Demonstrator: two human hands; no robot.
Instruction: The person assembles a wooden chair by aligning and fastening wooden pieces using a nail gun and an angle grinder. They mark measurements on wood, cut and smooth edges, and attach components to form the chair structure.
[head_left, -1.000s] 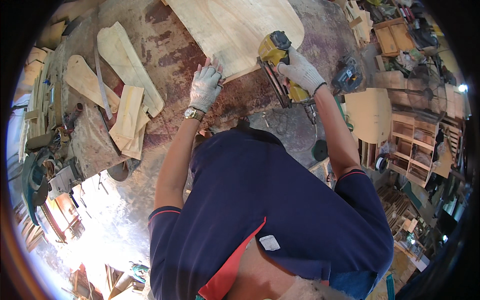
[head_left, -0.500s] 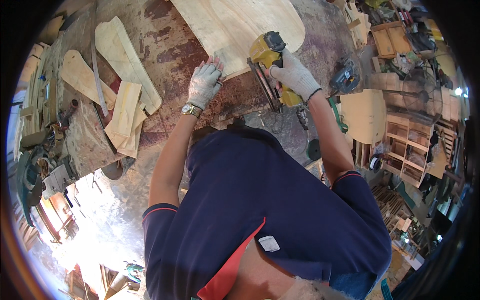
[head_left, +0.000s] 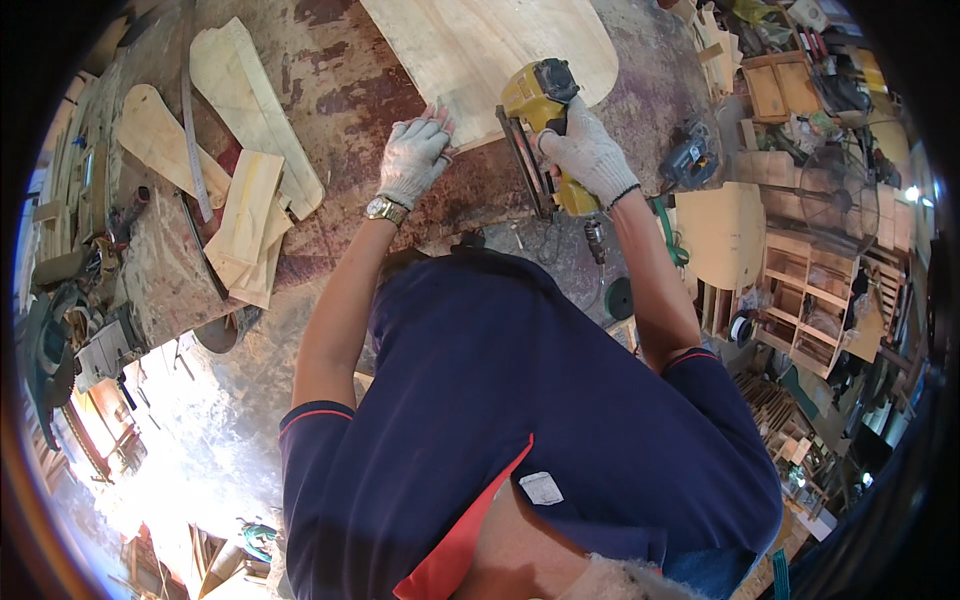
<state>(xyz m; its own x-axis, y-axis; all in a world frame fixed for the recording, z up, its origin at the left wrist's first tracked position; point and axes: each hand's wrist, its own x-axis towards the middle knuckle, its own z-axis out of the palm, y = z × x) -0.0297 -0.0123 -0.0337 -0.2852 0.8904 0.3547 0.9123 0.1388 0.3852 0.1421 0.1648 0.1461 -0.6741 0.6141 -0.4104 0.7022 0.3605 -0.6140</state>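
My right hand [head_left: 592, 157], in a white knit glove, is wrapped round the handle of a yellow and black nail gun [head_left: 535, 92]. The gun's long dark magazine lies along its left side, over the near edge of a pale wooden board [head_left: 490, 60]. An air fitting [head_left: 595, 240] hangs from the handle's lower end. My left hand [head_left: 413, 163], also gloved, with bare fingertips and a watch at the wrist, has its fingers bent over the board's near left corner. That corner is partly hidden by the fingers.
Shaped wooden pieces [head_left: 245, 110] and short offcuts [head_left: 250, 210] lie on the worn workbench [head_left: 330, 110] at left, beside a long thin metal strip [head_left: 190, 110]. Right of the nail gun sits a dark power tool [head_left: 690, 160]. Farther right are a fan [head_left: 838, 200] and wooden shelving [head_left: 810, 290].
The view has shifted slightly. Both hands keep nearly the same places at the board's near edge, and the nail gun stays in my right hand.
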